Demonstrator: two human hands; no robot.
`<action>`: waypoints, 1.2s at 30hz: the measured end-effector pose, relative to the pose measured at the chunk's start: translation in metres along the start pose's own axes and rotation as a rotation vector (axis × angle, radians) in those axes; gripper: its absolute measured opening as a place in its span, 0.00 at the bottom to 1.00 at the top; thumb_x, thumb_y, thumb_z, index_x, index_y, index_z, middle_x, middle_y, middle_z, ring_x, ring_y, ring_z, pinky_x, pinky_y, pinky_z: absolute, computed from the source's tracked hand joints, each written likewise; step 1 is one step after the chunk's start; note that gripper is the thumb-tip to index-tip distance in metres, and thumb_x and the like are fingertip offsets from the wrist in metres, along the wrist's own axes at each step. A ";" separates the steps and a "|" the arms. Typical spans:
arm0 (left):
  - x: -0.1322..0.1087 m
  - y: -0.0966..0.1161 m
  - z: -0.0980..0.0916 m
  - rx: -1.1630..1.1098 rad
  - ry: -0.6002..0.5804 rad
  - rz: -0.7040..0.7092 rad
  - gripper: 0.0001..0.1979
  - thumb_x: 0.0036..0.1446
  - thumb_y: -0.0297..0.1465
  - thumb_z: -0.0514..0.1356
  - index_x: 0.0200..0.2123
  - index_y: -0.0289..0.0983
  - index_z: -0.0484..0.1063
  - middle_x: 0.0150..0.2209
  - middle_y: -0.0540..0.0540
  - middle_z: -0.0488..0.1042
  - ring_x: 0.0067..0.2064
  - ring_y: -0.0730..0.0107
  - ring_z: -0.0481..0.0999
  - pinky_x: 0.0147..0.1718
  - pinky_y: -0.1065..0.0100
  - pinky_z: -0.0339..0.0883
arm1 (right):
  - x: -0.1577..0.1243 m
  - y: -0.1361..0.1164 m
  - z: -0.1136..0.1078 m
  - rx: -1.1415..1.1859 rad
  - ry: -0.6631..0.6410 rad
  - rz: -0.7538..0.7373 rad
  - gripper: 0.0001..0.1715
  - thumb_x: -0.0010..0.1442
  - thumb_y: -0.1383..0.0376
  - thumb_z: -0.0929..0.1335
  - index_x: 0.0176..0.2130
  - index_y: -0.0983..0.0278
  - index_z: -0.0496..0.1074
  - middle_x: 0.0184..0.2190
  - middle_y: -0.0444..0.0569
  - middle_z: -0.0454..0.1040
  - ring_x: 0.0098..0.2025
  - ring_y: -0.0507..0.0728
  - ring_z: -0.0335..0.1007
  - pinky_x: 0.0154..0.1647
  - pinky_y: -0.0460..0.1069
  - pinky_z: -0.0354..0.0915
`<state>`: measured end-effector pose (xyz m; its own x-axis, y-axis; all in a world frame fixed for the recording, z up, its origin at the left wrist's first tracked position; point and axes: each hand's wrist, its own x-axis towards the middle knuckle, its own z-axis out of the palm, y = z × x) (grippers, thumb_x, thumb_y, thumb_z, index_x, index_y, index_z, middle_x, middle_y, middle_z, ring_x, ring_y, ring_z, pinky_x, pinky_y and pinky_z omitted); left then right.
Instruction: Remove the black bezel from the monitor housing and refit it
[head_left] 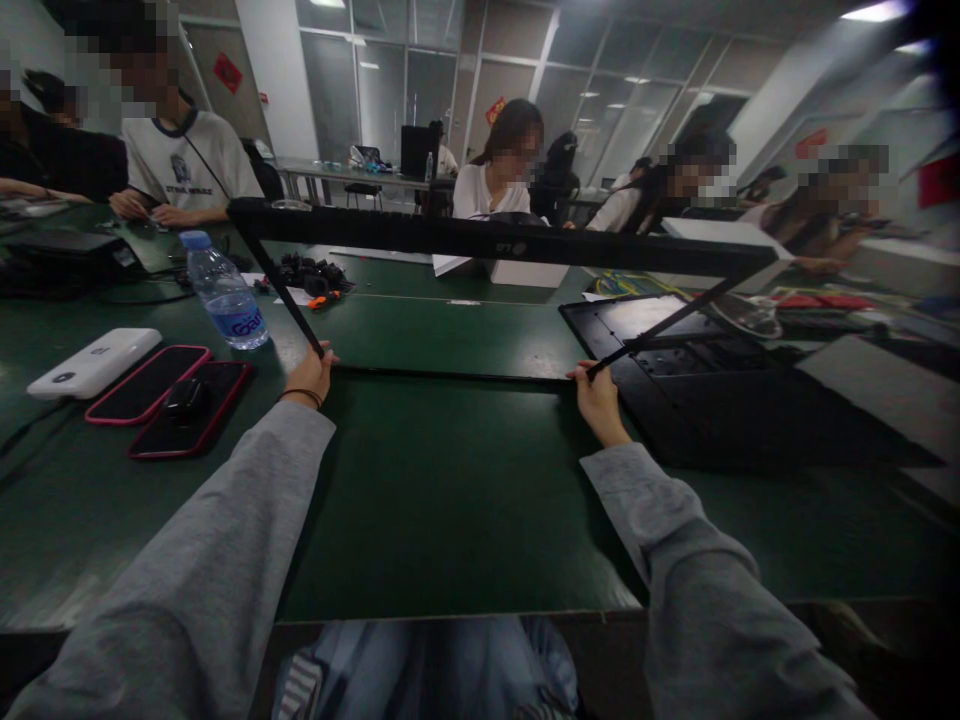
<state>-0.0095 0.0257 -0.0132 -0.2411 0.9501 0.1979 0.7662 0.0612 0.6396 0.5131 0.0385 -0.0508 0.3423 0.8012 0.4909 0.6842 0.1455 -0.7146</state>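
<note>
A thin black monitor bezel (510, 243), an open rectangular frame with an LG logo on its wide far bar, is held up over the green table (465, 500). My left hand (309, 380) grips its near left corner, the fingers closed on the rim. The near right corner is pinched in my right hand (600, 402). The bezel tilts, with the logo side raised and the narrow near bar low, close above the tabletop. Through the frame's opening the table shows. To the right of my right hand lies a large black plastic panel (705, 390), flat on the table.
On the left are a water bottle (225, 290), a white power bank (96, 362) and two red-edged phones (187, 408), one with a small black case on it. Black cables (311, 275) lie beyond the bottle. Several people sit across the table; white boxes stand near them.
</note>
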 end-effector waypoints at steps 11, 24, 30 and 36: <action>0.008 -0.025 -0.011 -0.011 0.233 -0.124 0.21 0.70 0.36 0.47 0.62 0.37 0.66 0.48 0.42 0.84 0.49 0.59 0.83 0.52 0.60 0.72 | -0.011 -0.020 0.007 -0.020 -0.164 -0.111 0.32 0.63 0.40 0.63 0.49 0.62 0.71 0.37 0.56 0.79 0.36 0.62 0.75 0.43 0.58 0.71; -0.002 -0.001 0.015 0.139 -0.162 0.231 0.24 0.65 0.41 0.58 0.60 0.37 0.69 0.44 0.39 0.80 0.45 0.55 0.82 0.48 0.57 0.73 | 0.010 0.023 -0.027 -0.203 0.204 0.152 0.19 0.61 0.54 0.64 0.45 0.64 0.68 0.40 0.65 0.77 0.48 0.72 0.74 0.57 0.71 0.64; 0.007 -0.014 0.011 0.195 -0.033 0.144 0.26 0.68 0.40 0.52 0.65 0.38 0.66 0.50 0.36 0.80 0.52 0.51 0.80 0.53 0.53 0.72 | 0.004 0.012 -0.014 -0.104 0.083 0.047 0.17 0.61 0.49 0.64 0.42 0.59 0.64 0.35 0.59 0.77 0.43 0.69 0.75 0.54 0.68 0.67; 0.012 -0.030 -0.013 0.244 0.107 -0.056 0.28 0.69 0.43 0.47 0.66 0.38 0.65 0.51 0.31 0.80 0.53 0.42 0.80 0.54 0.45 0.70 | -0.007 -0.013 0.000 -0.059 -0.131 -0.084 0.25 0.62 0.45 0.63 0.46 0.61 0.70 0.35 0.56 0.79 0.39 0.65 0.76 0.48 0.62 0.71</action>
<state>-0.0430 0.0317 -0.0207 -0.3386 0.9062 0.2533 0.8678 0.1967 0.4564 0.5020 0.0316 -0.0450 0.1985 0.8569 0.4757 0.7446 0.1838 -0.6418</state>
